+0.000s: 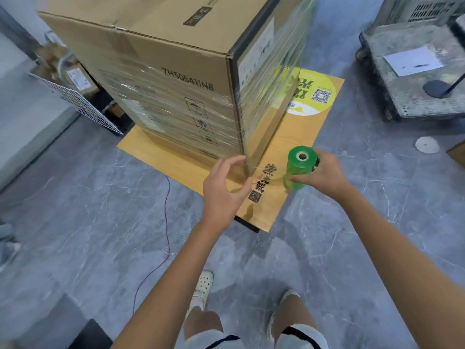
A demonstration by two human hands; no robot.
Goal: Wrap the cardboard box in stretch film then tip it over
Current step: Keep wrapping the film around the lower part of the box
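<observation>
A tall cardboard box (161, 59) stands upright on a flat cardboard sheet (297, 147), with clear stretch film wound round its lower half. My right hand (323, 172) grips a green roll of stretch film (298, 167), held upright to the right of the box's near corner. A clear band of film (274, 122) runs from the roll to the box's right face. My left hand (222, 185) pinches the film between thumb and fingers just below the box's near bottom corner.
A grey trolley (412, 96) with a sheet of paper and a black stand sits at the right. A white wire grid (78, 102) and wrapped parcels lie at the left behind the box. A thin purple cord (167, 222) trails over the grey floor. My feet are below.
</observation>
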